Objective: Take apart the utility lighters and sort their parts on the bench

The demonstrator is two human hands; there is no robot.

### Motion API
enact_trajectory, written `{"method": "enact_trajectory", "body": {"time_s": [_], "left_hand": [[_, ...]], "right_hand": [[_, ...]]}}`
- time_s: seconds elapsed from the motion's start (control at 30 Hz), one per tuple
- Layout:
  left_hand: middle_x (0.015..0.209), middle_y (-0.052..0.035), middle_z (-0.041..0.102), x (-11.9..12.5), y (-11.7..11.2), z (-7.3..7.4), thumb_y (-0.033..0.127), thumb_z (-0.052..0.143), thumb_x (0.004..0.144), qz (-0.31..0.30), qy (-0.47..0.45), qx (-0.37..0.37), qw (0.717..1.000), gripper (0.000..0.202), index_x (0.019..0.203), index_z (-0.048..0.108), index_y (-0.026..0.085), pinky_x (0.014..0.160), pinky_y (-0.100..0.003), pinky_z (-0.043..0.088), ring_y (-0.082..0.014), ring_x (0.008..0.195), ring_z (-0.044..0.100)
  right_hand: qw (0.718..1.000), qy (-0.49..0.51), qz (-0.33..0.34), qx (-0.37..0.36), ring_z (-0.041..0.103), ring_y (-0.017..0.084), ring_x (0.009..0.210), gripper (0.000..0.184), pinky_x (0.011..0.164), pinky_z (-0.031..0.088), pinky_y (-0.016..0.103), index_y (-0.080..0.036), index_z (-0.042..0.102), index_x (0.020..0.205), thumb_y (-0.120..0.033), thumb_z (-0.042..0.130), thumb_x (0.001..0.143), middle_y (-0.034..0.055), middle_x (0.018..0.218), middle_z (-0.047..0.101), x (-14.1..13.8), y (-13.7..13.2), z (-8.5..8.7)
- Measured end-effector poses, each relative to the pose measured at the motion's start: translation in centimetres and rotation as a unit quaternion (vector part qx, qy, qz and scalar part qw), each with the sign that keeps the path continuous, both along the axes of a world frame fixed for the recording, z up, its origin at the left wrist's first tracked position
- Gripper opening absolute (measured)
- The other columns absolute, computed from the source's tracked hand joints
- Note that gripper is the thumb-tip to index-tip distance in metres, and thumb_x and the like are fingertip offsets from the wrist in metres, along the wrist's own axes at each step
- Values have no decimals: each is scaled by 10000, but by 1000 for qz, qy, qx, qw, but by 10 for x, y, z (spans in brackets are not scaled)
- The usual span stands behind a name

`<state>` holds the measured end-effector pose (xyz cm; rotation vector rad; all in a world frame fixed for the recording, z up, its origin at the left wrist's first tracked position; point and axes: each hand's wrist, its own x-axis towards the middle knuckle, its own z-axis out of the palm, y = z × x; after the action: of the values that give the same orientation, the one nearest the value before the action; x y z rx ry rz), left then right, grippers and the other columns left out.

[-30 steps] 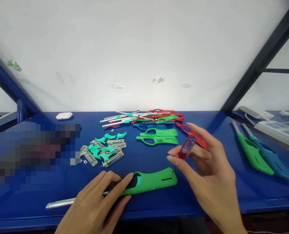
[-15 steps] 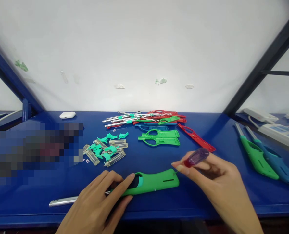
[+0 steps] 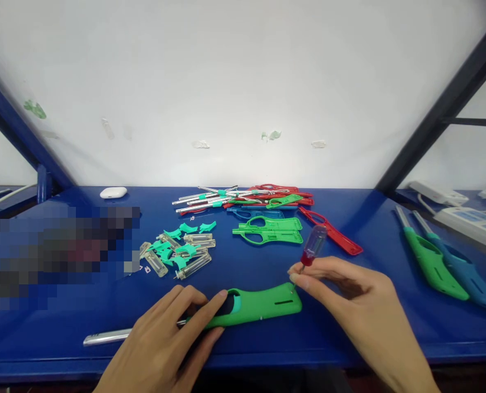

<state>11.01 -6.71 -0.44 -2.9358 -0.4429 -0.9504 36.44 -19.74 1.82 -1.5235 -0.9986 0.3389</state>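
Observation:
A green long-nosed lighter (image 3: 259, 306) with a silver metal tube lies on the blue bench near its front edge. My left hand (image 3: 165, 341) rests on it, fingers curled over the trigger end and pressing it down. My right hand (image 3: 349, 295) pinches a small screwdriver (image 3: 312, 246) with a clear red-purple handle. The screwdriver stands nearly upright, and its tip touches the lighter's right end.
Behind lie green shell halves (image 3: 268, 230), a red shell half (image 3: 331, 232), a heap of metal tubes and shells (image 3: 238, 197), and clear tanks with teal triggers (image 3: 179, 250). Two finished lighters (image 3: 439, 259) lie at right. A white case (image 3: 113, 192) sits back left.
My right hand swung the screwdriver from raised and tilted down to the lighter's right end, and it now stands nearly upright there. My left hand has stayed on the lighter.

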Motion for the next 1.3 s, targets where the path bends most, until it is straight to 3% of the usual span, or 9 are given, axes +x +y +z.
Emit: {"method": "enact_trajectory", "body": {"time_s": [0.17, 0.43, 0.67, 0.9, 1.03, 1.13, 1.3], "left_hand": [[1020, -55, 660, 1, -1, 0, 278, 441, 1131, 0, -1, 0, 1000, 336, 1408, 628, 236, 755, -259, 599, -157, 851, 692], [1012, -53, 666, 0, 0, 0, 288, 436, 1133, 1, 1, -1, 1000, 342, 1410, 631, 241, 744, -245, 595, -152, 843, 696], [1015, -52, 675, -1, -1, 1, 303, 440, 1133, 5, -3, -2, 1000, 343, 1410, 634, 251, 746, -242, 595, -155, 847, 697], [1017, -54, 667, 0, -1, 1, 301, 437, 1135, 2, -2, 0, 1000, 341, 1406, 635, 239, 758, -245, 600, -152, 849, 695], [1028, -56, 669, 0, -1, 1, 296, 438, 1132, 2, 2, -2, 1000, 346, 1421, 623, 247, 755, -246, 595, -155, 861, 694], [1024, -56, 669, 0, -1, 1, 291, 444, 1129, 1, 1, -4, 1000, 340, 1409, 631, 246, 750, -242, 591, -155, 857, 691], [1018, -56, 663, 0, -2, 1, 287, 443, 1130, -1, -4, -6, 1000, 339, 1405, 635, 241, 753, -242, 592, -154, 850, 688]], "right_hand": [[999, -29, 14, 3, 790, 197, 884, 129, 784, 641, 188, -306, 845, 892, -435, 840, 897, -14, 950, 828, -1, -1, -3], [1000, -3, -1, 30, 759, 168, 753, 220, 680, 617, 143, -254, 733, 715, -373, 889, 814, -22, 799, 774, -5, 4, 0], [1000, -17, 17, 6, 801, 242, 966, 176, 840, 670, 251, -278, 839, 944, -445, 784, 947, 23, 1100, 824, -1, -1, -5], [996, -77, 21, 28, 776, 200, 922, 75, 793, 641, 221, -322, 830, 941, -392, 804, 947, -29, 1004, 817, -4, 1, -2], [997, -79, 16, 22, 783, 234, 938, 122, 778, 648, 255, -305, 831, 927, -396, 764, 973, -10, 1007, 818, -4, 1, -2], [997, -76, 5, 12, 774, 271, 1048, 173, 865, 646, 293, -288, 816, 911, -425, 743, 988, 7, 1046, 817, -3, 0, -5], [996, -85, 19, 19, 768, 228, 996, 141, 818, 637, 279, -318, 801, 1071, -413, 704, 1032, -9, 1104, 803, -4, -1, -10]]}}
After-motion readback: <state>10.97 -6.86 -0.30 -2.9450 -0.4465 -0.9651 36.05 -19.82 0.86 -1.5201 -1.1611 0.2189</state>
